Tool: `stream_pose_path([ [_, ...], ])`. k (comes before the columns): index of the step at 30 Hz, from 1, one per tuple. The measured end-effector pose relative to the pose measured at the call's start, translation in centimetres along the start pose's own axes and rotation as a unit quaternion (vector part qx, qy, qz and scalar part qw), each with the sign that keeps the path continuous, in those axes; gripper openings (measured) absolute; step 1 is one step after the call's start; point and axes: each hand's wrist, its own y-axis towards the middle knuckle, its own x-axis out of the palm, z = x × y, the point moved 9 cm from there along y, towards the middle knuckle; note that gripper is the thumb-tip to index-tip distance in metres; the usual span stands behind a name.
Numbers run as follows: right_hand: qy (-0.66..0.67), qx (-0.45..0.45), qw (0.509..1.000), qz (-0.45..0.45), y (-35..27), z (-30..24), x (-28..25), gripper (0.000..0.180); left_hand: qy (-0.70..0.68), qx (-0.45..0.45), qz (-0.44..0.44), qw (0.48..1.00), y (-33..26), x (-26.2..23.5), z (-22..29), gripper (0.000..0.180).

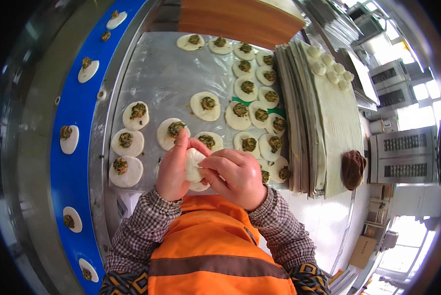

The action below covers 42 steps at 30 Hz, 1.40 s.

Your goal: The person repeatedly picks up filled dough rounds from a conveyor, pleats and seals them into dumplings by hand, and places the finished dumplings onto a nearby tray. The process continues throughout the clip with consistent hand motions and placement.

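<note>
A white dough bun (193,164) is held up between my two hands, above the near edge of the metal table. My left hand (172,167) cups it from the left side, thumb pointing up. With its fingertips, my right hand (235,176) pinches the dough at the bun's right side. Whether any filling is inside cannot be seen. Flat dough rounds topped with green-brown filling lie around my hands: one (169,132) just beyond my left thumb, another (208,141) behind my right fingers, and one (205,105) farther off.
A blue conveyor belt (73,177) along the left carries more filled rounds. The metal table (156,69) holds several rounds in columns left and right. Stacked cloth-covered boards (331,128) stand at the right, with finished buns (328,69) and a brown cloth (353,169) on top.
</note>
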Motion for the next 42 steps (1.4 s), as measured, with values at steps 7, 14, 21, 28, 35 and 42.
stream_pose_path([
  [7,0.035,0.137,0.990,0.000,-2.1,-0.3,-5.2,0.072,0.003,-0.004,-0.048,0.999,0.9,6.8,-0.3,0.063],
  [14,0.085,0.214,0.972,0.044,-6.6,6.1,-17.8,0.051,0.038,0.029,-0.180,0.983,5.7,15.9,-1.8,0.071],
  [21,-0.121,0.375,0.863,0.317,-13.1,27.0,-48.0,0.049,0.582,0.049,0.038,0.811,19.5,-0.1,3.4,0.047],
  [28,-0.154,0.461,0.819,0.306,-16.5,46.9,-55.1,0.053,0.759,0.023,0.094,0.643,24.4,-6.3,3.6,0.051],
  [35,-0.154,0.468,0.852,0.176,-18.8,58.2,-56.0,0.053,0.725,-0.049,0.056,0.685,26.0,-4.3,1.7,0.039],
  [42,-0.303,0.478,0.794,0.222,-16.0,48.2,-58.0,0.070,0.814,-0.073,-0.033,0.575,26.2,-2.4,1.1,0.051],
])
